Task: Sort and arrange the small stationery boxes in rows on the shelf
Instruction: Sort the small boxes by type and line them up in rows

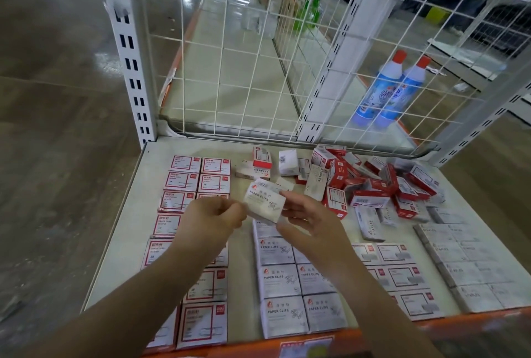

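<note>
Both hands hold one white paper-clips box (264, 204) above the shelf (138, 202). My left hand (214, 218) pinches its left edge; my right hand (309, 219) holds its right side with thumb and fingers. Under the hands run rows of boxes: red-framed boxes (185, 182) on the left, white paper-clips boxes (280, 280) in the middle, red-cornered boxes (402, 277) to their right, grey staples boxes (465, 265) at the far right. An unsorted heap of red and white boxes (370, 182) lies at the back right.
A white wire grid (258, 70) closes the back of the shelf. Through it stand two blue bottles with red caps (385, 93) on another shelf. An orange strip (373, 337) edges the front. A white slotted upright (126, 50) stands at the left.
</note>
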The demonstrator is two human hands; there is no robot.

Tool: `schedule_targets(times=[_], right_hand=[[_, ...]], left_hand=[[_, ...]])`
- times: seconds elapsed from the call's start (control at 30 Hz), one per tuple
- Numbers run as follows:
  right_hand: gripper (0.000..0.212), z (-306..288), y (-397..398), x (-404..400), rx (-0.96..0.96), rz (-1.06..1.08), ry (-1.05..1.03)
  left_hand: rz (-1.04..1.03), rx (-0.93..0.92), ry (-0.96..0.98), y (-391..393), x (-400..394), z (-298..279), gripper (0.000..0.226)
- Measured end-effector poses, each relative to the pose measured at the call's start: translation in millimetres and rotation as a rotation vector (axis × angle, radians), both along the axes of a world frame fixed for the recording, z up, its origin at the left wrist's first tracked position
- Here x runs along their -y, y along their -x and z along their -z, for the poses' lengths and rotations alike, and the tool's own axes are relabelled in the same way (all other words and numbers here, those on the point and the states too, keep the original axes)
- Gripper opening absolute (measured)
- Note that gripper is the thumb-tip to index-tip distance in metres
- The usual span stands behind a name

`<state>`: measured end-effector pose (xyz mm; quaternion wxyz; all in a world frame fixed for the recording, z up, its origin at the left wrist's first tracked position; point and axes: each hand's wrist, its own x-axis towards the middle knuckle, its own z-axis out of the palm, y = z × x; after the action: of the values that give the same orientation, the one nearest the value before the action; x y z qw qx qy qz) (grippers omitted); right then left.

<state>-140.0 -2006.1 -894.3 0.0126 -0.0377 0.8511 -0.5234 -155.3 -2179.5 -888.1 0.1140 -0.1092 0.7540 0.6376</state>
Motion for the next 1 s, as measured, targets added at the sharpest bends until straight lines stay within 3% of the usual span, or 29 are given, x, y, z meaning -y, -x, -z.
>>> schedule_targets(times=[0.4, 0.7, 1.0], right_hand=[[0.051, -0.5, 1.8, -9.2, -0.011, -0.015, 0.048], [0.056, 0.6, 5.3, -21.0, -0.054, -0.045, -0.001], [0.052, 6.2, 2.3, -23.8, -0.051, -0.042, -0.032]], left_hand=[[0.124, 0.018, 0.0, -12.5, -8.9, 6.5, 0.006], [0.2, -0.011, -0.006, -14.3, -18.9, 10.4, 0.023], [0.21, -0.024, 0.027, -13.2, -23.6, 14.0, 0.025]])
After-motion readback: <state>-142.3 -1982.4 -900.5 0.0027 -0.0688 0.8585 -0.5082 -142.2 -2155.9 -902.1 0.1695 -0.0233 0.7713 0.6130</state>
